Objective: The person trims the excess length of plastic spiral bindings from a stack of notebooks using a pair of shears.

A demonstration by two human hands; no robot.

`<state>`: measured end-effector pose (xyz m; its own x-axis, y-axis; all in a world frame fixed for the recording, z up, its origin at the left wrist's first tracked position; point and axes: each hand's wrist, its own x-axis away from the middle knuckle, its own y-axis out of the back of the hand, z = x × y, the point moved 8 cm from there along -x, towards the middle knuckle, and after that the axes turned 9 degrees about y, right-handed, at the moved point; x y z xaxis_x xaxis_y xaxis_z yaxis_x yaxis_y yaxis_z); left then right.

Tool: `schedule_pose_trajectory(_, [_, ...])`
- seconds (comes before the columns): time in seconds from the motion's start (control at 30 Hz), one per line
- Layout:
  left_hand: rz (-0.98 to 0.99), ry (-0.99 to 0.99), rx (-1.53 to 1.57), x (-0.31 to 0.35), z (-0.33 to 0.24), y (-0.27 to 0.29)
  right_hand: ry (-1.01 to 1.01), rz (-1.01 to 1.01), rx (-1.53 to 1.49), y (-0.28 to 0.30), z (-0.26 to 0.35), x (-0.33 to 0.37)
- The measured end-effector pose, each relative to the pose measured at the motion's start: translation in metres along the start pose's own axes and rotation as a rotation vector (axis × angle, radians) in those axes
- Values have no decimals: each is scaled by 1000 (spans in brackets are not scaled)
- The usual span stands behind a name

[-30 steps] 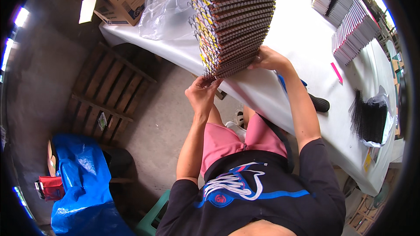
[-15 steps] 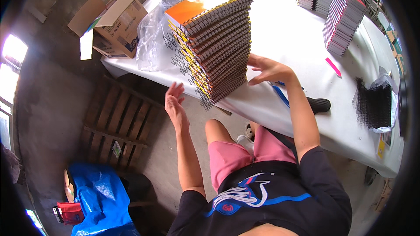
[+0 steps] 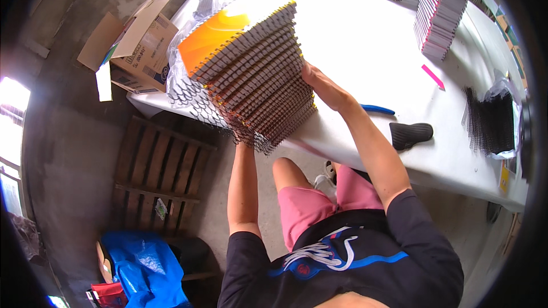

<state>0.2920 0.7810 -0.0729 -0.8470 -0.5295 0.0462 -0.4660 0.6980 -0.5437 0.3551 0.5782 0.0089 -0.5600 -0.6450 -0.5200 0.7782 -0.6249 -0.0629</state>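
A tall stack of spiral-bound notebooks (image 3: pixel 260 74) with an orange and yellow cover on top leans at the table's near edge. Their dark wire coils face me, and long coil ends stick out loose on the left. My right hand (image 3: pixel 328 88) presses on the right side of the stack, thumb toward me and the other fingers mostly hidden behind it. At the lower left corner, my left hand (image 3: pixel 244 134) grips the stack from below, its fingers largely covered by the coil ends.
The white table (image 3: pixel 354 40) bears more notebook stacks (image 3: pixel 442 14), a pink arrow-shaped strip (image 3: pixel 432 77), a blue handle (image 3: pixel 377 109), a black ribbed object (image 3: pixel 411 135) and a bag of black coils (image 3: pixel 495 128). Left stand an open cardboard box (image 3: pixel 145 51) and a wooden pallet (image 3: pixel 157 162).
Both hands were apart from the stack and now hold it. The stack has shifted left and tilted. My head view has turned slightly.
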Motion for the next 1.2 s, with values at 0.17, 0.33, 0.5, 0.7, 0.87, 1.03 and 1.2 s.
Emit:
schedule_pose_trajectory(0.17, [3,-1,-23,4,-2,0,-36,-157,-310,24,-28,-3])
schedule_pose_trajectory(0.33, [-22,-49,-74,8,4,13,-314,-214,-337,-5,-61,12])
schedule_pose_trajectory(0.5, [-25,-61,-92,8,9,13,-250,-158,-360,0,-59,13])
schedule_pose_trajectory(0.7, [-18,-58,-113,8,11,11,-271,-259,-56,4,-69,12])
schedule_pose_trajectory(0.87, [-20,-65,-137,13,15,8,-296,-346,180,5,-53,11])
schedule_pose_trajectory(1.03, [-17,-69,-163,14,14,5,-280,-322,258,3,-47,11])
schedule_pose_trajectory(1.2, [51,-70,-197,4,-8,-10,170,-855,366,15,-12,33])
